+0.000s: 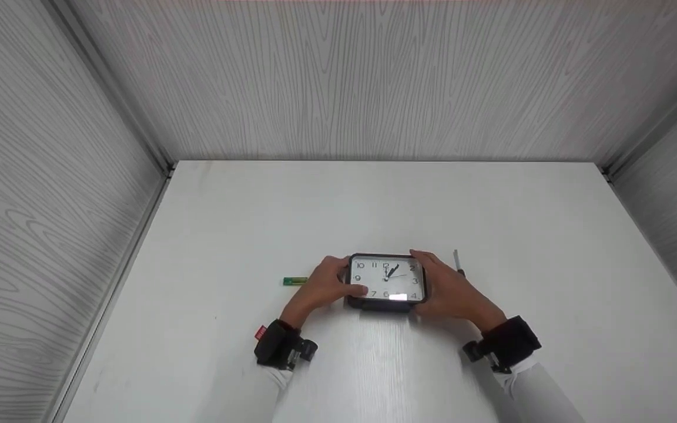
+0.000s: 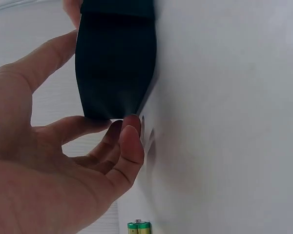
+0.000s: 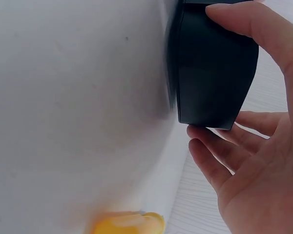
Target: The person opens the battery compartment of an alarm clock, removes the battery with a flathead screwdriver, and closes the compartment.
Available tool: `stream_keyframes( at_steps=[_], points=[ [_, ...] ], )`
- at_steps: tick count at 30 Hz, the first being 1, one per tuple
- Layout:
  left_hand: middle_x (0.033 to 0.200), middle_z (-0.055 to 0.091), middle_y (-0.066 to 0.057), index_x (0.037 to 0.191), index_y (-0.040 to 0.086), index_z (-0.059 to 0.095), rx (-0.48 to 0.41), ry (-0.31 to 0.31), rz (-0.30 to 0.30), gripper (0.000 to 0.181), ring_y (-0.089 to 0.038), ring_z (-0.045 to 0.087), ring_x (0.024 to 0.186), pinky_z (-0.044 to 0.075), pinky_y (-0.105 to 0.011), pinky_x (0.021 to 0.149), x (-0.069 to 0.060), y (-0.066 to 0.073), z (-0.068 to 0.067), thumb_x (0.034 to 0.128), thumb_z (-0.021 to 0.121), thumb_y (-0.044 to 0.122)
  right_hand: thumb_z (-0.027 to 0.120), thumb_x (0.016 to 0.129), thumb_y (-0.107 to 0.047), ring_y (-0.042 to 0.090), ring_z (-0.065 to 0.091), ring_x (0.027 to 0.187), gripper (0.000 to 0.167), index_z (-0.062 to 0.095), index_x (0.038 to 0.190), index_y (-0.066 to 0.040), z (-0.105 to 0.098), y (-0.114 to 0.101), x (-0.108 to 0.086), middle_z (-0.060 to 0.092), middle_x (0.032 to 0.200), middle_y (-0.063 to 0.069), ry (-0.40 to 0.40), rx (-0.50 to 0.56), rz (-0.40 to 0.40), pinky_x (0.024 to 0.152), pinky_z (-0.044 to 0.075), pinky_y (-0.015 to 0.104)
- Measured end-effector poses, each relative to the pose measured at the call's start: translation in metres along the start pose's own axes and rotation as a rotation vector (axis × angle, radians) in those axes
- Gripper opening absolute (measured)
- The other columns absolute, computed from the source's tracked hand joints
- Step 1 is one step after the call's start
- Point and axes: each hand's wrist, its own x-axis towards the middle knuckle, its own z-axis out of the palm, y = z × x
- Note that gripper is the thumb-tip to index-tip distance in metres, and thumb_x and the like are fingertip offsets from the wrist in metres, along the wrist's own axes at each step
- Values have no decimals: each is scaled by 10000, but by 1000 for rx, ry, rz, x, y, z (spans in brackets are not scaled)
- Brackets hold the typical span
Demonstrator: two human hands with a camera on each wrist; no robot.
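Observation:
A black rectangular alarm clock [image 1: 388, 279] with a white dial faces up toward the head camera, held between both hands just over or on the white table; which of the two I cannot tell. My left hand [image 1: 325, 283] grips its left end, the thumb lying over the dial's lower left corner. On the opposite end my right hand [image 1: 450, 292] holds the casing, fingers at the far edge and thumb at the near side. Both wrist views show the clock's dark side [image 2: 117, 63] between thumb and fingers. Its back is hidden.
Green batteries [image 2: 139, 227] lie beside the left hand. Just past the right hand, a thin metal shaft [image 1: 456, 258] like a screwdriver's shows, partly hidden. A yellow rounded object [image 3: 129, 224] is cut off in the right wrist view. Grey wood-grain panels [image 1: 374, 82] enclose the table [image 1: 256, 205].

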Motion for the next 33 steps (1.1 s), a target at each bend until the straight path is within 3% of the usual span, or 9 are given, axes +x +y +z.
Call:
stream_keyframes(
  at_steps=[2, 10, 21, 25, 28, 33],
  points=[
    [1203, 557, -114, 1172, 118, 662, -6, 1, 5, 513, -242, 492, 1074, 430, -400, 940, 0, 0, 0, 757, 785, 394, 844, 577, -208, 272, 437, 1375, 1131, 253, 1535, -93, 0, 1, 0, 391, 1528, 86, 1, 2, -2, 1113, 402, 456],
    [1327, 496, -150, 1413, 66, 491, 20, 14, -23, 832, -279, 507, 1203, 422, -443, 1071, -1, -1, 3, 744, 790, 460, 820, 584, -152, 182, 424, 1375, 1116, 243, 1538, -175, 2, 3, -1, 338, 1559, 1, -19, 33, 38, 1125, 388, 401],
    [1368, 485, -152, 1452, 61, 430, 47, 24, -40, 876, -285, 496, 1246, 420, -445, 1082, -6, 2, 1, 758, 774, 471, 786, 633, -109, 275, 358, 1434, 1050, 251, 1533, -184, 5, 0, -2, 208, 1623, 56, -31, 41, 22, 1084, 424, 441],
    [1404, 460, -144, 1480, 69, 380, 52, 40, -11, 883, -288, 498, 1261, 428, -441, 1078, -7, 2, 1, 788, 756, 467, 769, 671, -117, 300, 325, 1451, 1010, 249, 1535, -182, 4, 1, -4, 172, 1631, 75, -31, 47, 19, 1095, 407, 451],
    [1449, 442, -119, 1486, 103, 381, 95, 87, 37, 828, -274, 486, 1299, 425, -441, 1088, -10, 2, -1, 828, 715, 480, 761, 702, -118, 329, 317, 1452, 983, 247, 1540, -153, -1, 1, -7, 181, 1626, 106, -23, 48, -12, 1105, 394, 489],
    [1473, 452, -108, 1463, 129, 428, 234, 241, 119, 699, -290, 444, 1363, 403, -473, 1104, -15, 0, -8, 893, 628, 481, 708, 826, -165, 359, 283, 1462, 837, 269, 1538, -120, -12, 3, -14, 218, 1614, 121, 25, 72, -53, 1133, 323, 575]
  ],
)
